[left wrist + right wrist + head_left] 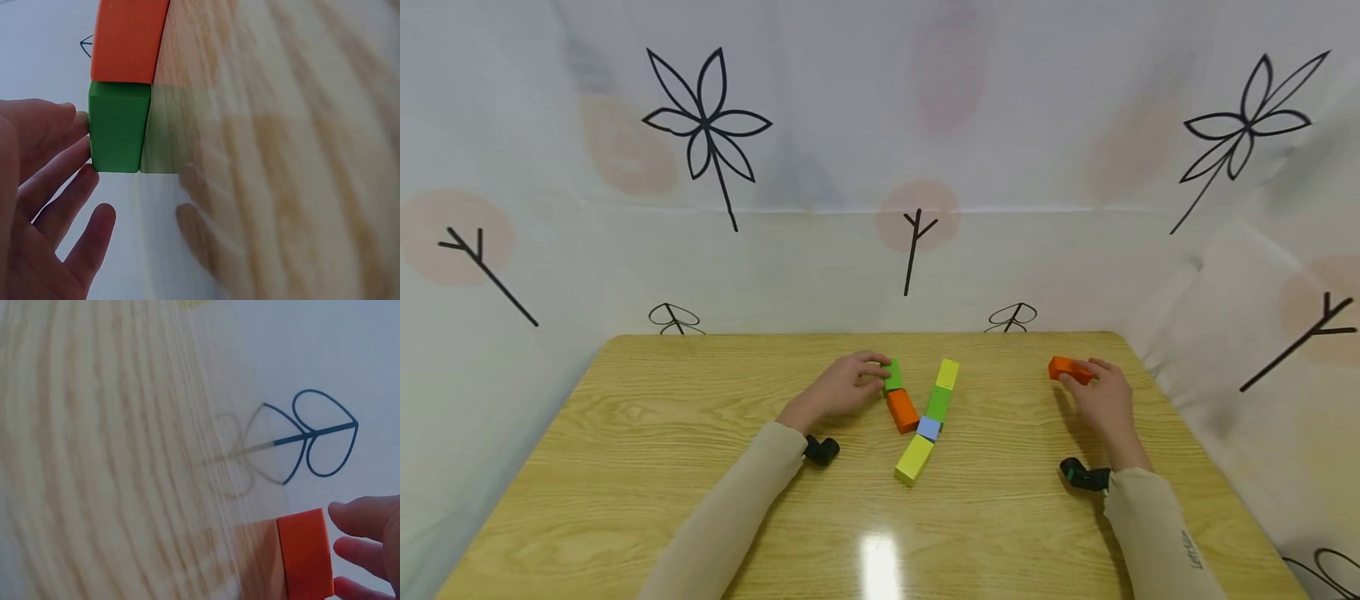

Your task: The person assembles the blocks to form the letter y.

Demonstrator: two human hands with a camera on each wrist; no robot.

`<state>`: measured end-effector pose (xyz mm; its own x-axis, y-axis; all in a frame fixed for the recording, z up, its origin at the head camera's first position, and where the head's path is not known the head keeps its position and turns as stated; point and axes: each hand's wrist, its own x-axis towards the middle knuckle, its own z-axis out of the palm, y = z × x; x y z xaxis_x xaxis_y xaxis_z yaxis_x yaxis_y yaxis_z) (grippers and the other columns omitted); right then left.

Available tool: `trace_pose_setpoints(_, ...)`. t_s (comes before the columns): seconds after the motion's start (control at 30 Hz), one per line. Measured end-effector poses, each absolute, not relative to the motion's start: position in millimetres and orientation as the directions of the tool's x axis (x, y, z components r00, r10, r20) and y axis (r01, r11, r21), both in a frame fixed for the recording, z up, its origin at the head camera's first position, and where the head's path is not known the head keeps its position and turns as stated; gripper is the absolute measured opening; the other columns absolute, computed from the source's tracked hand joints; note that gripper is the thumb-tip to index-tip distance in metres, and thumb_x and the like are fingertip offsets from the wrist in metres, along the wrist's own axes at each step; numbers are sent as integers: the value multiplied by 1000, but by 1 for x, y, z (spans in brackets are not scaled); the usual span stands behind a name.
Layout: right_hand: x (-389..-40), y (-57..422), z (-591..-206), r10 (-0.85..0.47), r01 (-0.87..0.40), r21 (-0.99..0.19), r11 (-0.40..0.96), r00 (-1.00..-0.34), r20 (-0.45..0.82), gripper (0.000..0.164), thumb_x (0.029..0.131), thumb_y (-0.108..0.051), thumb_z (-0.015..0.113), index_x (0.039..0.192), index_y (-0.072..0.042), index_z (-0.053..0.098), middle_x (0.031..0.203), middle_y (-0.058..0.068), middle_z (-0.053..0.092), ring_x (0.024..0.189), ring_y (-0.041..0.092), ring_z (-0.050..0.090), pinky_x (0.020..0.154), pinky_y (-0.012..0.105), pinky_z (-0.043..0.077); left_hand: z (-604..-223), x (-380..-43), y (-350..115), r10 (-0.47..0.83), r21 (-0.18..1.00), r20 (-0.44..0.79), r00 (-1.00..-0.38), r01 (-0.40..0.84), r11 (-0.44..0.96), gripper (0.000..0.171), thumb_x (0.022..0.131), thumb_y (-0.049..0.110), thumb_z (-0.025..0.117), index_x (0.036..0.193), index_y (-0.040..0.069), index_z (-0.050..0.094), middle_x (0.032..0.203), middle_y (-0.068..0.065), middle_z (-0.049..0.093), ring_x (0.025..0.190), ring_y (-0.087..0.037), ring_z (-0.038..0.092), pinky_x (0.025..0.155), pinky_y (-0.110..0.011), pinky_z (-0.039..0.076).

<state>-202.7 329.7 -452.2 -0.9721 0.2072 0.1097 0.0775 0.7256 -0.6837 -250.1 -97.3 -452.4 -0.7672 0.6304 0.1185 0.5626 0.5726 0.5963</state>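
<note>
In the head view my left hand (846, 385) reaches to a green block (892, 377), its fingers spread and loose. The left wrist view shows its fingertips right at the upper face of that green block (119, 128), which stands end to end with an orange block (127, 40). At the far right of the table my right hand (1105, 402) is over another orange block (1066, 367). In the right wrist view, the fingertips lie close along the upper side of this orange block (306, 556), thumb and fingers apart, while the block rests on the table.
A slanting row in mid-table has a yellow block (947, 374), a green block (937, 404), a blue block (928, 428) and a nearer yellow block (914, 460). The left pair's orange block (902, 411) meets this row near the blue one. A patterned curtain (820, 275) stands behind the wooden table (700, 492).
</note>
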Motion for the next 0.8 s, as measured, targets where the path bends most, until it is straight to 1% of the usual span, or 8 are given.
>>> trace_pose_setpoints(0.17, -204, 327, -452, 237, 99, -703, 704, -966, 101, 55, 100, -25, 62, 136, 14, 51, 148, 37, 29, 133, 57, 26, 106, 65, 30, -450, -250, -96, 610, 583, 108, -785, 547, 601, 28, 103, 17, 57, 127, 12, 69, 142, 1, 54, 134, -22, 48, 109, -37, 40)
trace_pose_setpoints(0.37, -209, 324, -453, 288, 137, -719, 681, -953, 91, 59, 95, -28, 69, 134, 14, 53, 146, 36, 31, 132, 55, 29, 107, 61, 31, -451, -250, -95, 591, 579, 108, -799, 534, 617, 27, 103, 19, 58, 126, 14, 71, 140, 3, 55, 133, -21, 48, 109, -38, 40)
trace_pose_setpoints(0.57, -212, 319, -455, 356, 178, -729, 661, -929, 96, 60, 93, -32, 72, 128, 13, 57, 144, 35, 33, 131, 53, 33, 107, 59, 33, -452, -251, -94, 580, 591, 116, -806, 526, 612, 25, 101, 19, 61, 123, 13, 73, 137, 3, 58, 131, -22, 50, 109, -40, 40)
trace_pose_setpoints(0.7, -214, 316, -458, 382, 181, -735, 653, -917, 113, 56, 92, -31, 73, 124, 13, 59, 143, 35, 33, 128, 51, 35, 104, 59, 36, -454, -252, -93, 570, 587, 119, -813, 521, 619, 24, 99, 18, 64, 121, 14, 74, 136, 3, 59, 130, -23, 51, 108, -40, 41)
trace_pose_setpoints(0.8, -215, 315, -459, 397, 182, -734, 655, -909, 129, 49, 91, -24, 72, 121, 12, 60, 141, 34, 34, 125, 51, 37, 102, 59, 37, -455, -254, -91, 570, 563, 124, -812, 531, 633, 24, 99, 18, 65, 120, 14, 74, 135, 3, 59, 129, -22, 52, 107, -39, 42)
